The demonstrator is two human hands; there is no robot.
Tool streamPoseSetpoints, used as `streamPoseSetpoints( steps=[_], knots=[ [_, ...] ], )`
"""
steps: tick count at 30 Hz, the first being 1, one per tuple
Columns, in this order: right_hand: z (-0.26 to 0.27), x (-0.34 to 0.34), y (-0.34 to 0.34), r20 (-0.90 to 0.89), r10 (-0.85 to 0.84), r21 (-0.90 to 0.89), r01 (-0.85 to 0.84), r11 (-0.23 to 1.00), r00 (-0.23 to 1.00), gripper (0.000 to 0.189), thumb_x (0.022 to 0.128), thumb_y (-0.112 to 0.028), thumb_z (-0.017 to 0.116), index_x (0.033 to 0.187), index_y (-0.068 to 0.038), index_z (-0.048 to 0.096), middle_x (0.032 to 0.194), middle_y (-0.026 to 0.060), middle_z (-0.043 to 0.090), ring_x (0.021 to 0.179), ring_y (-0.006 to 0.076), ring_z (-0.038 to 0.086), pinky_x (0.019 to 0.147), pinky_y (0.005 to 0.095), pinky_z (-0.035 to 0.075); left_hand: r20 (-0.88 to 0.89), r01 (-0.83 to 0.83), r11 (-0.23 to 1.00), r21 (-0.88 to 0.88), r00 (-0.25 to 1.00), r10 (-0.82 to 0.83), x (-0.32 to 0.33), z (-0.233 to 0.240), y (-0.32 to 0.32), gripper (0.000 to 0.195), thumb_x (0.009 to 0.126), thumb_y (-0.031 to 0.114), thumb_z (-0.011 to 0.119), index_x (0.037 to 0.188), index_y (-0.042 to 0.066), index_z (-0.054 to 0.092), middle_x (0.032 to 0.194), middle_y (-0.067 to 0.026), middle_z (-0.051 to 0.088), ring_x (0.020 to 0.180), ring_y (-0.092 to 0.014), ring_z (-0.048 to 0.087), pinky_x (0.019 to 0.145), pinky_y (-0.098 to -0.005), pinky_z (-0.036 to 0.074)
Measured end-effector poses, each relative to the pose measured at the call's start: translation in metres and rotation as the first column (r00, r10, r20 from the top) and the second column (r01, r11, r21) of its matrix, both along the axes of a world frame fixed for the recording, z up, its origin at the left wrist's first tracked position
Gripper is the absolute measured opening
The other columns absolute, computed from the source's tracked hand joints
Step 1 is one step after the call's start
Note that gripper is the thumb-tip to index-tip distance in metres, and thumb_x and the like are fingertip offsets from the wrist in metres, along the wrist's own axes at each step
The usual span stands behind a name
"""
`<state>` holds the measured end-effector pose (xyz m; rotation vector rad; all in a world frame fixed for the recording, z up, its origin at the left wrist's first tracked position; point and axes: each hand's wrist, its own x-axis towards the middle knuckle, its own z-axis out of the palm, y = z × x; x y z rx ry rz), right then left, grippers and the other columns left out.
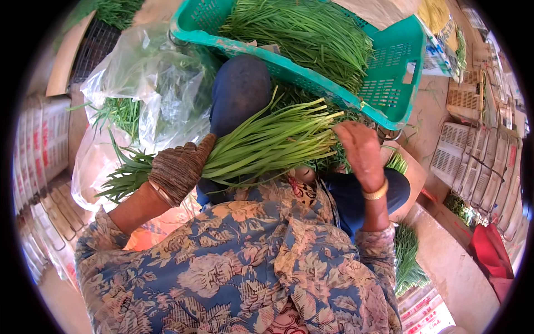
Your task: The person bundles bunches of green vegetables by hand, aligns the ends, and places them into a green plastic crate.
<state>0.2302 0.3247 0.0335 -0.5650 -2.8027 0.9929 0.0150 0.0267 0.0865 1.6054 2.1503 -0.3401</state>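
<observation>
My left hand [177,169], in a brown knitted glove, is wrapped around a bunch of garlic chives [258,146] at its leafy part. The bunch lies slantwise above my lap, with dark green leaf tips to the left and pale stem ends to the right. My bare right hand [358,150], with a gold-coloured band at the wrist, is beside those stem ends. Its fingertips point toward them and are partly turned from view; whether they pinch a stem cannot be told. Beyond my knee, a green plastic basket [394,79] holds a large heap of chives [300,37].
Clear plastic bags [146,79] with greens inside stand to the left of my knee. Stacked pale plastic crates [463,154] line the right side, with more crates [41,146] at the left. Further chives [406,259] lie by my right elbow. A red bag [492,250] rests at the lower right.
</observation>
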Motion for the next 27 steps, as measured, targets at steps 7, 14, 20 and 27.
streamPoseSetpoints(
  steps=[7, 14, 20, 27],
  knots=[
    [-0.007, -0.032, -0.037, 0.147, -0.158, -0.605, 0.215, 0.767, 0.976, 0.016, 0.082, -0.013, 0.063, 0.085, 0.002, 0.067, 0.083, 0.0126, 0.068, 0.073, 0.0202, 0.064, 0.068, 0.0303, 0.048, 0.034, -0.036, 0.998, -0.051, 0.999, 0.037, 0.002, 0.007, 0.003, 0.053, 0.083, 0.011, 0.051, 0.134, 0.004, 0.039, 0.084, -0.0134, 0.06, 0.072, -0.025, 0.063, 0.059, -0.0358, 0.051],
    [-0.022, 0.025, 0.012, 0.028, -0.528, -0.974, 0.142, 0.177, 0.849, 0.009, 0.084, -0.01, 0.063, 0.079, -0.002, 0.063, 0.083, 0.0087, 0.067, 0.09, 0.0247, 0.064, 0.09, 0.0367, 0.046, 0.068, -0.108, 0.991, -0.077, 0.991, 0.113, 0.003, 0.002, 0.002, 0.054, 0.083, 0.011, 0.051, 0.135, 0.005, 0.038, 0.088, -0.0144, 0.061, 0.075, -0.026, 0.064, 0.063, -0.0372, 0.051],
    [-0.03, 0.065, 0.053, 0.265, -0.495, 0.023, 0.507, 0.861, 0.828, 0.029, 0.083, -0.013, 0.065, 0.11, -0.004, 0.057, 0.095, 0.0095, 0.064, 0.098, 0.0236, 0.06, 0.085, 0.033, 0.048, 0.071, -0.122, 0.99, -0.066, 0.989, 0.127, 0.002, 0.0, 0.001, 0.053, 0.085, 0.016, 0.051, 0.135, 0.009, 0.037, 0.084, -0.0142, 0.062, 0.074, -0.027, 0.064, 0.061, -0.0388, 0.05],
    [-0.024, 0.019, -0.029, -0.035, -0.247, -0.66, 0.163, 0.734, 0.968, 0.054, 0.072, -0.009, 0.076, 0.12, -0.002, 0.052, 0.108, 0.0073, 0.058, 0.1, 0.0161, 0.054, 0.086, 0.03, 0.046, 0.313, -0.285, 0.946, -0.157, 0.894, 0.321, -0.01, -0.018, -0.007, 0.059, 0.087, 0.03, 0.054, 0.138, 0.01, 0.031, 0.094, -0.0187, 0.064, 0.077, -0.028, 0.066, 0.064, -0.0378, 0.052]
  ],
)
